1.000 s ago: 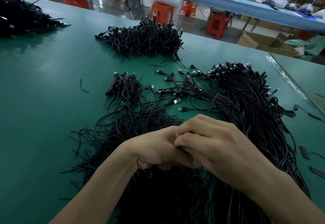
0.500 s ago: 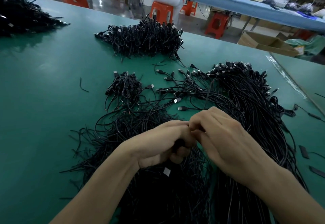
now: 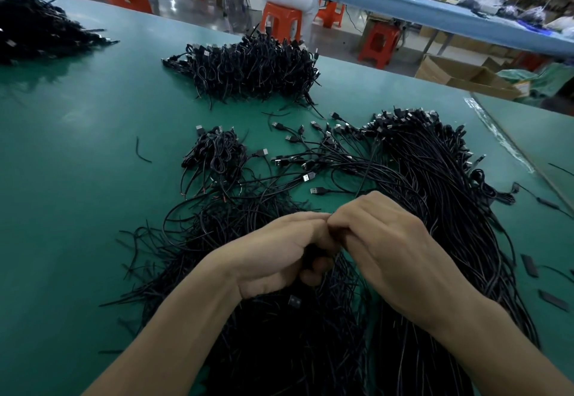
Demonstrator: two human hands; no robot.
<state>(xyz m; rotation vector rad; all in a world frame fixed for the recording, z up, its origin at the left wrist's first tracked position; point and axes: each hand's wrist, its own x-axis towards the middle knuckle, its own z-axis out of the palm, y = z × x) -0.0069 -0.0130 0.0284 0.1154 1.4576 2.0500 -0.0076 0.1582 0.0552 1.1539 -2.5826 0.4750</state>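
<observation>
My left hand (image 3: 279,256) and my right hand (image 3: 391,249) meet knuckle to knuckle above a big spread of black USB cables (image 3: 441,184) on the green table (image 3: 77,134). The left hand's fingers curl round a coiled black cable (image 3: 312,254), of which only a dark bit shows between thumb and fingers. The right hand's fingertips pinch at the same cable near the left knuckles; what they hold is mostly hidden. A USB plug (image 3: 294,301) hangs just below the left hand.
A small bundle of coiled cables (image 3: 217,153) lies ahead left, a larger heap (image 3: 254,69) farther back, another pile (image 3: 34,29) at the far left. Loose plugs (image 3: 316,191) lie ahead of the hands. Orange stools (image 3: 281,24) and a cardboard box (image 3: 462,75) stand beyond the edge.
The hands have drawn slightly apart from a tight overlapping clasp; the right hand has lifted off the left, and the dark cable and a dangling plug now show under the left hand.
</observation>
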